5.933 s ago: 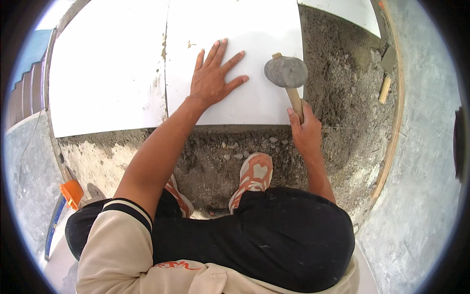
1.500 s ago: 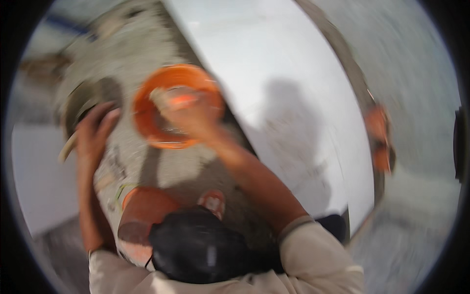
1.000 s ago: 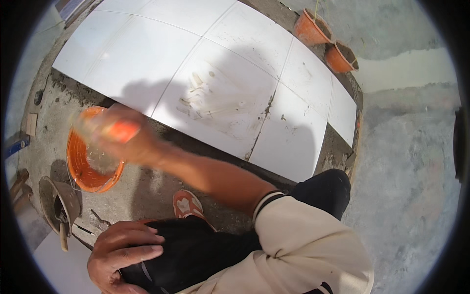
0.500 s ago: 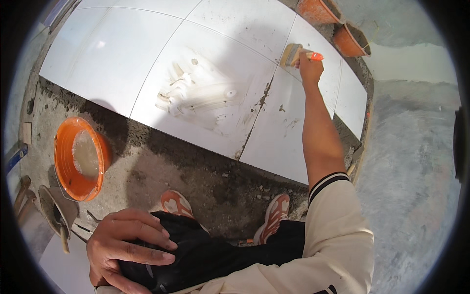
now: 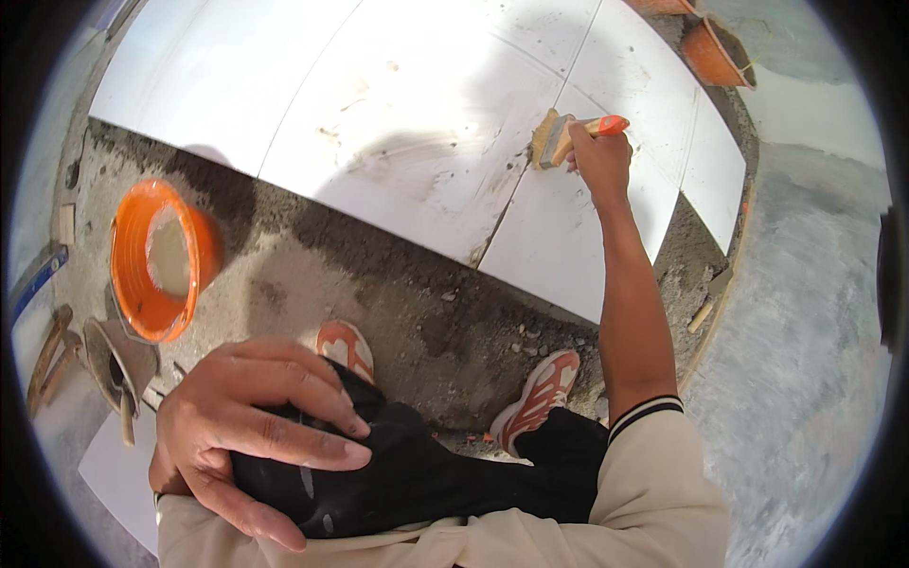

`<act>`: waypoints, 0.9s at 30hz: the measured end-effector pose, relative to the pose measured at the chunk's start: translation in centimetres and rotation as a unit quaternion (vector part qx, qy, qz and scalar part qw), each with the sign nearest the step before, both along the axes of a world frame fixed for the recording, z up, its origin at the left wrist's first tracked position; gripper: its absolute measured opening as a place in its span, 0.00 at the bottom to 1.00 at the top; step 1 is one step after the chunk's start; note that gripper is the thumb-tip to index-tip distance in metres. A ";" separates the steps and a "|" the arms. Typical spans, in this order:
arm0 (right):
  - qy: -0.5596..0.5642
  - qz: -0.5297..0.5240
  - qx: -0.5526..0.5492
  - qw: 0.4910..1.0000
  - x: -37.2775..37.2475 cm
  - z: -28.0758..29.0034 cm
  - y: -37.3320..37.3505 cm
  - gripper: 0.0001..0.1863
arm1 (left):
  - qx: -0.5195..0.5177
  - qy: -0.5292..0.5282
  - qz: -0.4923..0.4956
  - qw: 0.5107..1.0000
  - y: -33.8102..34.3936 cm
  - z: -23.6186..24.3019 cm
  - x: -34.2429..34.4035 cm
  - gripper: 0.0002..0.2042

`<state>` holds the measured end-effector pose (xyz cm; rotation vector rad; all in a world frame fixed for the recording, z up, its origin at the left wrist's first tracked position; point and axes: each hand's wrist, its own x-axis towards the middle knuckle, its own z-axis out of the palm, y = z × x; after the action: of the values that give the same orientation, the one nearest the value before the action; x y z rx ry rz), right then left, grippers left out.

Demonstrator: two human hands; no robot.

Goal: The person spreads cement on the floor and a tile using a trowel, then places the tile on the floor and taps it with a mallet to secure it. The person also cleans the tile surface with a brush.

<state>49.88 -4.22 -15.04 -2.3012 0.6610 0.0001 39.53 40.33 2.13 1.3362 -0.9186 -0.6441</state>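
My right hand point(image 5: 603, 163) grips the wooden handle of a wide paintbrush point(image 5: 561, 140) with an orange-red handle end. Its pale bristles rest on the white floor tiles point(image 5: 417, 104), beside a dirty joint between two of them. Thin greyish smears and specks of mortar mark the tile surface. Over my black trousers, my left hand point(image 5: 270, 426) is held with its fingers spread and nothing in it. My shadow falls across part of the tiles.
An orange bucket point(image 5: 156, 260) of cloudy water stands at the left. Near it lie a dark rubber bowl point(image 5: 118, 364), wooden-handled tools point(image 5: 52, 360) and a blue level point(image 5: 38, 282). More orange buckets point(image 5: 715, 52) stand at the far right. Rough mortar point(image 5: 417, 293) borders the tiles.
The brush has come nearer and tilted, its bristles now at the joint. The thick smears on the middle tile have thinned out. My left hand has lifted a little with fingers wider.
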 end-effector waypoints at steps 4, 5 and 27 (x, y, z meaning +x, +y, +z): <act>0.012 0.024 0.010 1.000 -5.6 0.3 2.5 0.21 | -0.003 -0.002 -0.019 1.000 -0.2 0.3 -0.7 0.35; 0.012 0.035 0.019 0.999 -6.8 0.3 3.3 0.20 | -0.003 -0.004 -0.019 1.000 -0.1 0.6 -0.9 0.35; -0.084 0.244 0.185 0.948 -17.8 6.1 15.3 0.12 | -0.085 -0.055 0.056 0.993 0.7 1.6 -4.6 0.27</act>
<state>32.05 11.09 -8.93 -2.0106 -0.0119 0.1476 34.88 41.04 3.78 1.2706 -0.9583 -0.4004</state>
